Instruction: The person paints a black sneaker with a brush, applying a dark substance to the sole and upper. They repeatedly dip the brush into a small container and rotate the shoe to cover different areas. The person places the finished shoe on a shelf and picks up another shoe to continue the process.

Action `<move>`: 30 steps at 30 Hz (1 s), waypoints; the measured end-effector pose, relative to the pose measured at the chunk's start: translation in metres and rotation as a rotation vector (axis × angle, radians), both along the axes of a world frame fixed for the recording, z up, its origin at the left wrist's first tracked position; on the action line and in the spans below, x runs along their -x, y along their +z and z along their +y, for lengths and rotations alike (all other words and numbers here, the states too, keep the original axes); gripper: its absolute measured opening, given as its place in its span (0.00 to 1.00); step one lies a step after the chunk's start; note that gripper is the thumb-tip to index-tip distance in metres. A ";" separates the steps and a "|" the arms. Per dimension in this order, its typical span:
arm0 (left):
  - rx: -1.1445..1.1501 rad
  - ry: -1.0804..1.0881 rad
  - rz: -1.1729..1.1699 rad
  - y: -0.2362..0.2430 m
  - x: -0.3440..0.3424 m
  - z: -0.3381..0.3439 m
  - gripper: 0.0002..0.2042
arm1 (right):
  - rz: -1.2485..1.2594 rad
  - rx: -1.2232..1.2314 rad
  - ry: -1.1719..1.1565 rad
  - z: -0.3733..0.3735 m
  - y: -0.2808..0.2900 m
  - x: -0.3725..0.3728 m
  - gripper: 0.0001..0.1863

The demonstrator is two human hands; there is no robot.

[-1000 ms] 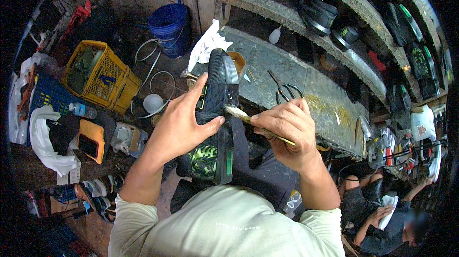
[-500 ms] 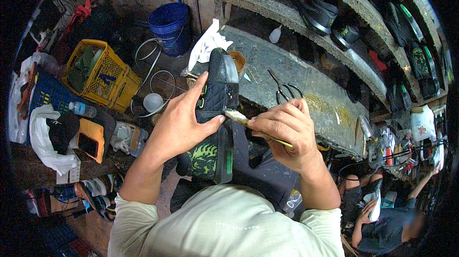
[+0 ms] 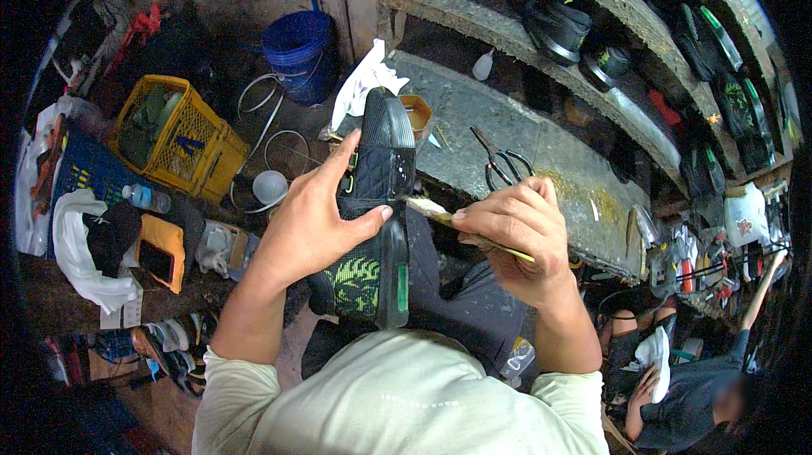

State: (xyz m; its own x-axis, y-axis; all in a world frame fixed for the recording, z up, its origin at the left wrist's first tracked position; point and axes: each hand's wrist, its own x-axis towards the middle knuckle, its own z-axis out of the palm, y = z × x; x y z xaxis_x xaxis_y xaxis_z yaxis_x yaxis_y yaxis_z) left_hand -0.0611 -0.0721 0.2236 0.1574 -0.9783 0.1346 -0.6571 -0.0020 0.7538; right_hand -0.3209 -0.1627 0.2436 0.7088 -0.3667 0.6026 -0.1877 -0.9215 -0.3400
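Held upright in front of me is a black shoe with a green pattern near its heel. My left hand grips it from the left side, fingers and thumb around its middle. A wet, shiny patch shows on the side of the sole above my thumb. My right hand pinches a thin, flat brush with pale bristles. Its bristle end is right by the sole's edge, level with my left thumb; whether it touches I cannot tell.
Black scissors and an orange-brown cup rest on a grey bench. Shelves with shoes rise at right. A yellow crate and blue bucket stand left. A co-worker at lower right holds a white shoe.
My right hand and the brush have shifted slightly right. The shoe has moved a little left and turned, showing the shiny patch on its sole more.
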 end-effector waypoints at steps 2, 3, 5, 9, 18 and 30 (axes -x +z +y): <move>0.000 -0.003 -0.019 0.003 0.001 0.002 0.45 | -0.031 0.007 0.006 -0.003 0.002 -0.002 0.13; 0.000 -0.004 -0.028 0.005 0.002 0.003 0.45 | -0.045 0.009 0.009 -0.005 0.003 -0.003 0.13; -0.075 0.008 -0.002 0.007 0.003 0.006 0.45 | -0.092 0.036 -0.029 -0.011 0.004 -0.003 0.13; 0.005 -0.029 0.085 0.001 0.004 0.006 0.45 | -0.130 0.018 -0.057 -0.013 0.004 -0.002 0.16; 0.104 -0.035 0.431 -0.021 -0.015 -0.002 0.48 | -0.360 -0.228 0.015 -0.005 -0.006 0.018 0.11; -0.040 -0.036 1.260 -0.102 -0.013 0.035 0.33 | -0.787 -0.490 -0.243 0.002 -0.038 0.041 0.16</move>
